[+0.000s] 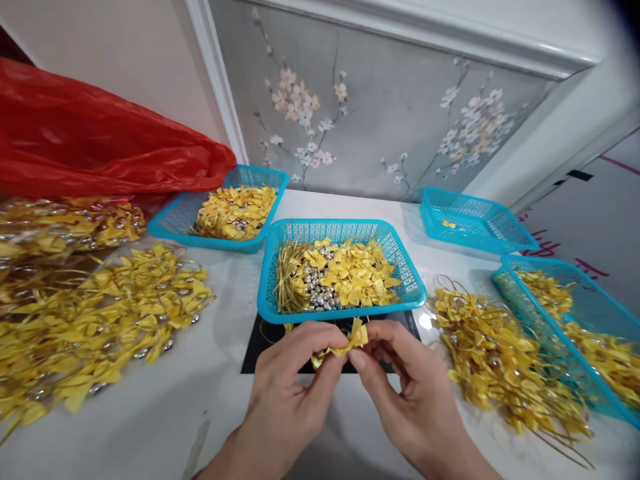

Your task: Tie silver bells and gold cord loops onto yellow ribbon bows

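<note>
My left hand [290, 387] and my right hand [405, 387] meet at the near middle of the white table [165, 407]. Both pinch one small yellow ribbon bow [350, 341] with a gold loop, held just above a black mat [260, 347]. Right behind the hands stands a blue mesh basket [270, 267] holding yellow bows, gold cords and silver beads.
Piles of finished yellow bows lie at the left [100, 313] and at the right [495, 353]. Other blue baskets stand at back left [175, 220], back right [475, 220] and far right [590, 313]. A red plastic bag [90, 140] lies at back left.
</note>
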Tool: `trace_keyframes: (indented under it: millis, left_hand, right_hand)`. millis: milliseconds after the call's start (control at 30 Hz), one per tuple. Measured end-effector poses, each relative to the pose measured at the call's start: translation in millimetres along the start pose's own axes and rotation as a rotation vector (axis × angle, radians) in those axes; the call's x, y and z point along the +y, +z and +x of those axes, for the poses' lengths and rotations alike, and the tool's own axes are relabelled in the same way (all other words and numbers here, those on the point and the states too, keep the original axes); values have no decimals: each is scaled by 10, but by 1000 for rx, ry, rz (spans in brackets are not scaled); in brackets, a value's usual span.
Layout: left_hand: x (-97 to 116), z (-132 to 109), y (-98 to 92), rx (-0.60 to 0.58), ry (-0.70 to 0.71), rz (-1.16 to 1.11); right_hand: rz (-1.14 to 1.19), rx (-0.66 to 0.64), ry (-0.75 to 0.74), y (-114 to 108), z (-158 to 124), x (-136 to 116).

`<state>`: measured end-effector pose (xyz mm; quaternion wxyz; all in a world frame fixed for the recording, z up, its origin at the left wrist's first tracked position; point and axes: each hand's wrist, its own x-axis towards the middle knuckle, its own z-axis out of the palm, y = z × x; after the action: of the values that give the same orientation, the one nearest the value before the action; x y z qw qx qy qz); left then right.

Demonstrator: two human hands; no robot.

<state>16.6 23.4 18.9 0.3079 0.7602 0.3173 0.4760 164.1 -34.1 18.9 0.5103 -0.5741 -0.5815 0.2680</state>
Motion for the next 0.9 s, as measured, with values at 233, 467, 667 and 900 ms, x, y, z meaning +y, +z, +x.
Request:
trace_keyframes:
  millis: [233,467,667,900]
  left_hand:
    - [25,-2,-26,13,125,106]
    - [37,2,-139,6,395,299]
    - [26,30,-145,-14,412,256]
    - [3,19,-108,-22,381,267]
  right_hand:
    - [230,24,82,0,-17,-45]
    - [511,-57,236,6,36,-121]
    - [271,-128,195,-136,10,-45]
    - [-699,-113,-4,-533,-416,335]
